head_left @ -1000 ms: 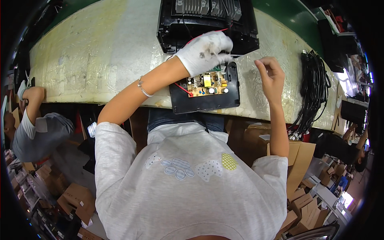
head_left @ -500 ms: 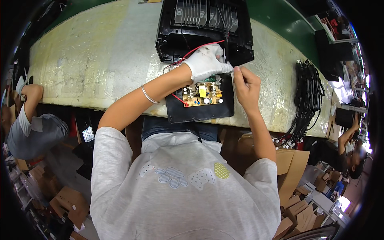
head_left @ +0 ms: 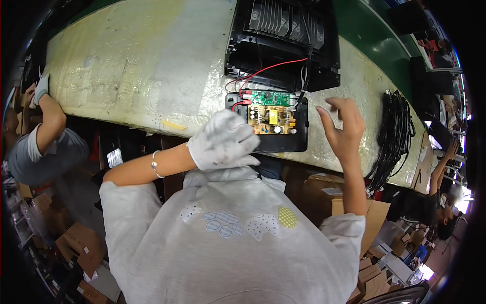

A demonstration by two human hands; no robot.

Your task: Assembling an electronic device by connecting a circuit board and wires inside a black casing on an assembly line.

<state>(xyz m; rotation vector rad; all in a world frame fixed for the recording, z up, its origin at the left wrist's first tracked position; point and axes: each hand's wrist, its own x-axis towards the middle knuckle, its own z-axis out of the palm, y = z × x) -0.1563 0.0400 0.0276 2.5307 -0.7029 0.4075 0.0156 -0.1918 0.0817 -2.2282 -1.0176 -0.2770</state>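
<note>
My left hand (head_left: 225, 141), in a smudged white glove, is over the table's near edge beside the left corner of a flat black panel (head_left: 283, 146). Its fingers are loosely bent with the thumb apart, and nothing shows in them. My right hand (head_left: 347, 124), bare, hovers to the right of the panel, thumb and fingers apart and holding nothing. On the panel lie a green circuit board (head_left: 276, 98) and a tan circuit board (head_left: 257, 129) with a yellow component. Red wires (head_left: 276, 66) link them to a black housing (head_left: 283, 61) with a finned metal heat sink (head_left: 276, 21).
A bundle of black cables (head_left: 392, 137) lies at the table's right end. Clear film covers the pale tabletop (head_left: 136, 71); a yellowish strip (head_left: 173, 124) lies near its front edge. A co-worker's arm (head_left: 50, 114) reaches in at far left. Cardboard boxes (head_left: 86, 248) stand below.
My left hand has come away from the wires, down and toward me. My right hand has moved right and opened. The green board is now uncovered. The view has shifted, moving everything rightward.
</note>
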